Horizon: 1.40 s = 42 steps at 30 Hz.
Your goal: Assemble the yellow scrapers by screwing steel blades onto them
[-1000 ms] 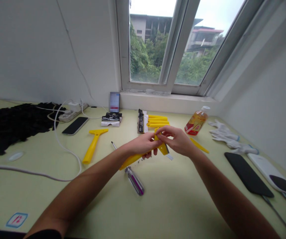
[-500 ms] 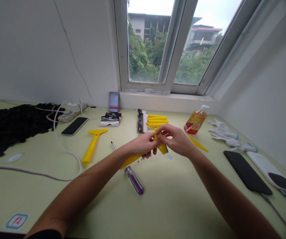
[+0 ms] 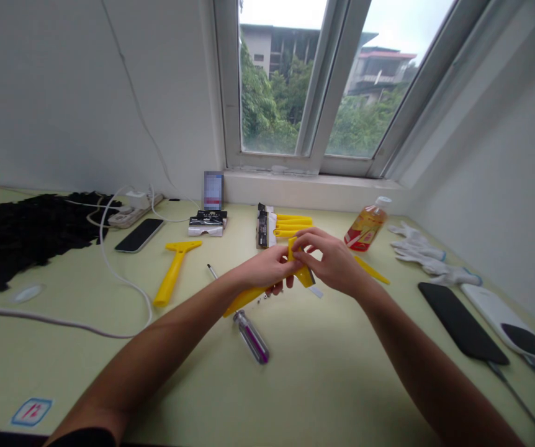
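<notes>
My left hand (image 3: pixel 272 268) is closed around a yellow scraper (image 3: pixel 247 300), whose handle slants down to the left under my wrist. A dark blade edge shows at the right end of its head. My right hand (image 3: pixel 330 259) has its thumb and fingers pinched at that head; whether a small part sits between the fingertips is hidden. Below my left forearm lies a screwdriver (image 3: pixel 252 338) with a clear and purple handle, its shaft partly covered by the arm. Several tiny metal pieces (image 3: pixel 259 301), perhaps screws, and a thin pale strip (image 3: pixel 315 290) lie under my hands.
Another yellow scraper (image 3: pixel 172 276) lies to the left. Further back are boxed yellow-handled scrapers (image 3: pixel 294 220), a black box (image 3: pixel 208 223) and a bottle (image 3: pixel 367 225). A yellow strip (image 3: pixel 372 270), gloves (image 3: pixel 419 248) and a black power bank (image 3: pixel 463 323) are on the right.
Both hands stay almost in place on the scraper. Its head has tilted very slightly, and the right fingers have shifted a little.
</notes>
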### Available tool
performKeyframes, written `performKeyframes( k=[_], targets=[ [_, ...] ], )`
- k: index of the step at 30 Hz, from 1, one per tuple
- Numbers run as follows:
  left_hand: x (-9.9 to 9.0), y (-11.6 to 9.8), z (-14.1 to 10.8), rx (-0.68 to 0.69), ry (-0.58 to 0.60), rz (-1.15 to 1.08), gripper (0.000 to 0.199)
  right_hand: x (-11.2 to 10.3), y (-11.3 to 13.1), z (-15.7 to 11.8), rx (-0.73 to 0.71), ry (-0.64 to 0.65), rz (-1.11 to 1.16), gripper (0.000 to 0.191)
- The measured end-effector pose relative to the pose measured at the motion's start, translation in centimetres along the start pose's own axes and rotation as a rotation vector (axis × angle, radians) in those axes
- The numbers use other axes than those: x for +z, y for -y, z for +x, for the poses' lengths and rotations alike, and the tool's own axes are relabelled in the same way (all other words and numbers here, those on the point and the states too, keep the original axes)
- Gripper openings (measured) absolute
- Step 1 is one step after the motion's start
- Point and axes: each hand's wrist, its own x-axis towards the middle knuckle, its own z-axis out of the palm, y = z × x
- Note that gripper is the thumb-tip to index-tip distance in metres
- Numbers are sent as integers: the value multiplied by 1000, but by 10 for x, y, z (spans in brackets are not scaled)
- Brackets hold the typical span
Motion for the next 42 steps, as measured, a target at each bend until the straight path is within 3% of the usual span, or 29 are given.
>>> performKeyframes(
  k=[12, 19, 36, 42],
  targets=[
    [-1, -2, -2, 0, 22, 0, 45, -3, -3, -1, 22, 55, 67, 6],
    [0, -4, -3, -4, -2, 24, 47, 0, -4, 1, 128, 33, 165, 4],
    [2, -4, -3, -9, -22, 64, 40, 14, -3, 2, 423, -15, 750, 32],
    [-1, -2, -2, 1, -20, 10, 41, 11, -7, 2, 485, 0, 753, 40]
  ],
)
